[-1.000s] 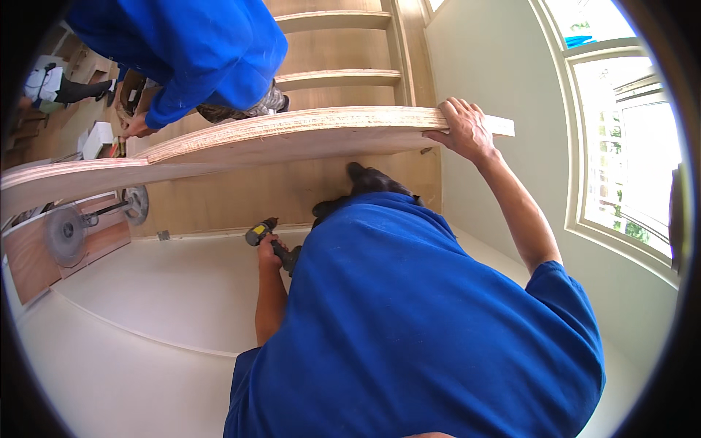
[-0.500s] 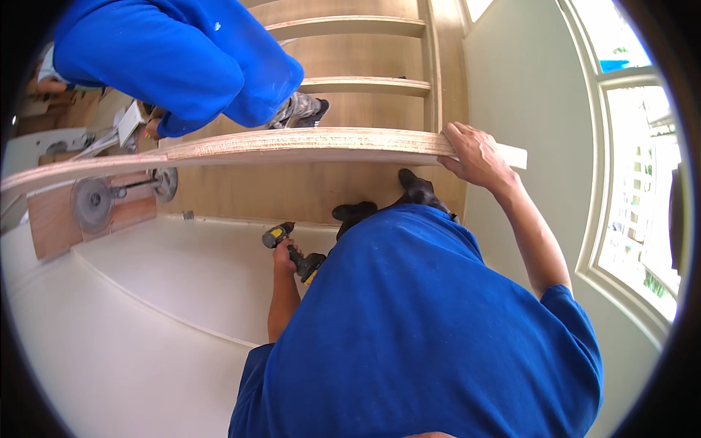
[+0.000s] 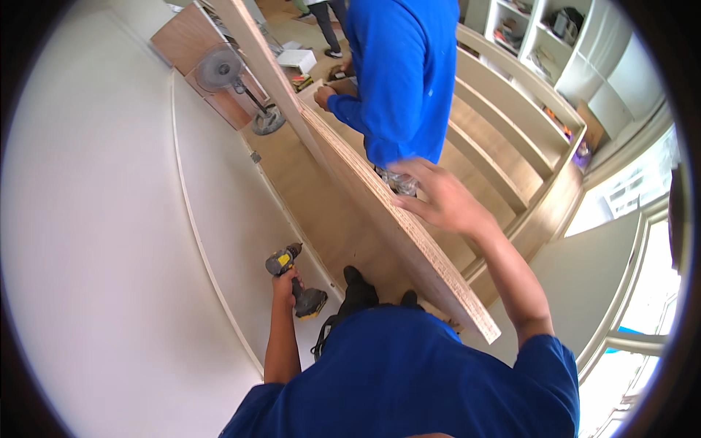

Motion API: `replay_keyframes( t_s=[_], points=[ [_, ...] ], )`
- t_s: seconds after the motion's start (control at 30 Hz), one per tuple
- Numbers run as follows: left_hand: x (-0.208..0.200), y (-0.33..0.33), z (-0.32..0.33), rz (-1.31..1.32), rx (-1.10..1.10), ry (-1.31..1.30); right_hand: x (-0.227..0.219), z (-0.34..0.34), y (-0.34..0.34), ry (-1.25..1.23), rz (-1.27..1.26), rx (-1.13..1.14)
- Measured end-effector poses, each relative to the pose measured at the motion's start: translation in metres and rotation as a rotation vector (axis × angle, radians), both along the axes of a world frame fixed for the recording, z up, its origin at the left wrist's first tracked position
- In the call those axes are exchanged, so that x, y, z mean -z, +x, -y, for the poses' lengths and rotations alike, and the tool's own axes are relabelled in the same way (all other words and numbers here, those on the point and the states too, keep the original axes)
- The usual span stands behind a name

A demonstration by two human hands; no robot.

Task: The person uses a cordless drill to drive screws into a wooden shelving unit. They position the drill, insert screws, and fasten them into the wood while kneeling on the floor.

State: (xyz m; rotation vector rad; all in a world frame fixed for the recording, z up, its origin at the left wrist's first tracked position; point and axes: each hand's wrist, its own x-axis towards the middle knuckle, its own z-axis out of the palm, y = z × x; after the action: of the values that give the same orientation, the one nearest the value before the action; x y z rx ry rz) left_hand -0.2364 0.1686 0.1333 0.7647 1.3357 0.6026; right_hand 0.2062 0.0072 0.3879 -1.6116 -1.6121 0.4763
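R hand (image 3: 442, 201) flat on long curved plywood strip (image 3: 394, 219), fingers spread; L hand (image 3: 286, 281) gripping yellow-black cordless drill (image 3: 296, 281).

Strip runs diagonally from top centre down to lower right. Drill sits left of strip, by white curved wall panel (image 3: 109, 241). Co-worker in blue shirt (image 3: 401, 73) stands just right of strip's far end, hand on it. Curved wooden stairs (image 3: 504, 160) beyond strip.

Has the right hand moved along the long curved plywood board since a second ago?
Cannot tell: the right hand rests on the long curved plywood board, but the head camera swung, so the whole view shifted.
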Motion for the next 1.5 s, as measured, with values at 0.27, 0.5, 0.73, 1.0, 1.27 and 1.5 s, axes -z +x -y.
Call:
replay_keyframes(
  t_s=[0.27,0.5,0.73,1.0,1.27,1.5],
  points=[
    [-0.019,0.021,-0.006,0.031,0.014,0.159,0.040,-0.318,0.043,0.042,0.412,0.239],
    [0.012,0.008,-0.012,-0.190,0.188,0.156,0.136,-0.472,0.204,-0.340,0.666,0.452],
    [0.012,0.019,-0.030,-0.165,0.275,0.066,0.189,-0.479,0.356,-0.293,0.443,-0.150],
    [0.011,0.004,-0.037,-0.291,0.288,0.086,0.097,-0.416,0.241,-0.408,0.771,-0.370],
    [0.031,0.004,-0.046,-0.258,0.273,0.054,0.046,-0.346,0.132,-0.673,0.364,0.339],
    [0.059,0.053,-0.083,-0.204,0.376,0.063,0.081,-0.288,0.149,-0.103,0.706,0.450]
  ],
)
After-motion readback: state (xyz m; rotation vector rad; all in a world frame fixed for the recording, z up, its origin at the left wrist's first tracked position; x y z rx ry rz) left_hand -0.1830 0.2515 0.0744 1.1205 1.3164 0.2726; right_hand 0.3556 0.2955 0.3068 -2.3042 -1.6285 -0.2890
